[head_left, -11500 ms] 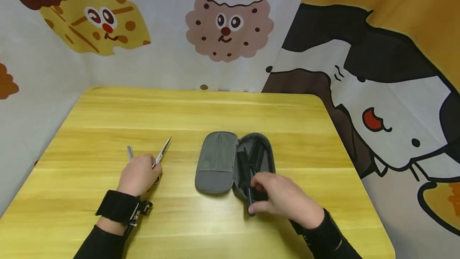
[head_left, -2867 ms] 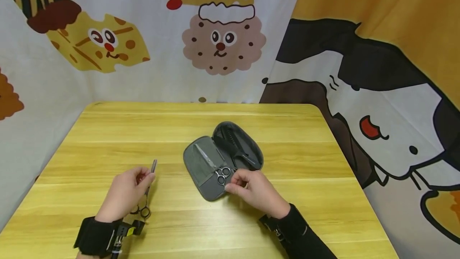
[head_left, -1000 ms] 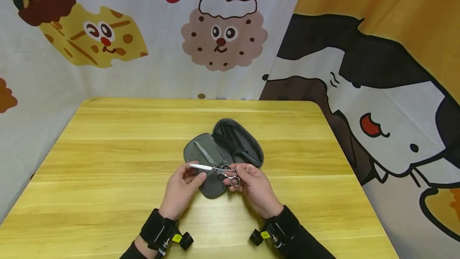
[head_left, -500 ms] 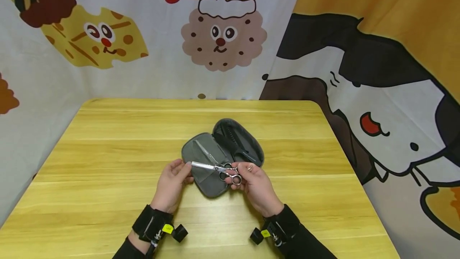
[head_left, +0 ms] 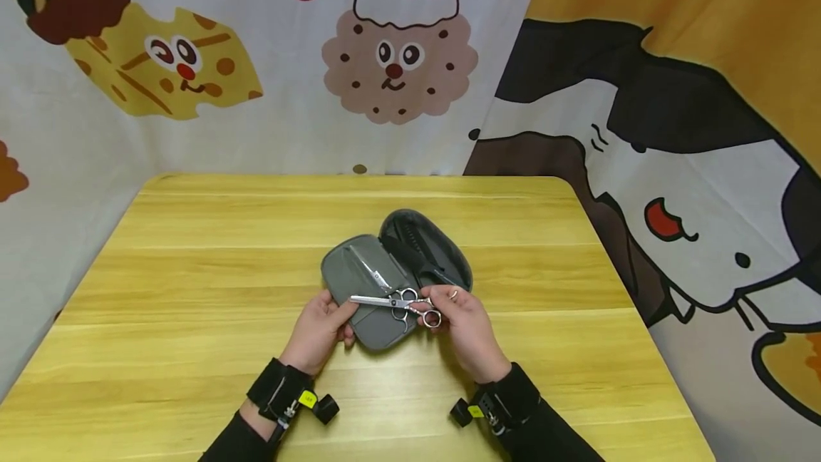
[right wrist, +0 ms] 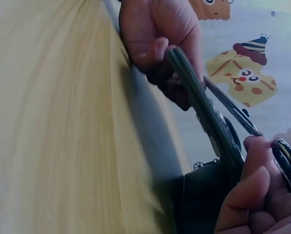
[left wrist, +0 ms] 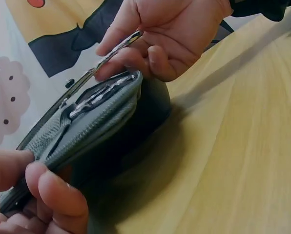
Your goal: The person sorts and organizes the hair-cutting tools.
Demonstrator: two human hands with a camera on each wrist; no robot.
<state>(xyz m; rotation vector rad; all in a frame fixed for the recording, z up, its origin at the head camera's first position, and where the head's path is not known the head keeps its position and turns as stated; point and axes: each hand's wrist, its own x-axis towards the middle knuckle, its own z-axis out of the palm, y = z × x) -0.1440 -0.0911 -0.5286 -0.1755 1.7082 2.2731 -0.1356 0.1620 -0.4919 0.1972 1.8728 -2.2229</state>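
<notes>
My right hand (head_left: pixel 468 326) holds silver thinning scissors (head_left: pixel 378 301) by the finger rings, with the toothed blade pointing left above the opened grey zip case (head_left: pixel 378 334). My left hand (head_left: pixel 314 334) pinches the left edge of the case's flap, thumb on top and fingers beneath, right by the scissors' tip. The left wrist view shows the flap (left wrist: pixel 96 117) lifted off the table at a slant, the scissors lying just over it. A second pair of scissors (head_left: pixel 380 279) sits in the flap's pocket, its rings partly behind the held pair.
The deeper half of the case holds a black comb (head_left: pixel 410 252) and another dark tool with a handle (head_left: pixel 439 276). All rests on a yellow wood-grain table (head_left: pixel 192 269). A printed curtain (head_left: pixel 269 127) hangs along the table's far and side edges.
Earlier the left hand held the thinning scissors alone; the right hand slid the other pair into the pocket, then took these. Lately the left hand has gripped the flap and raised it slightly.
</notes>
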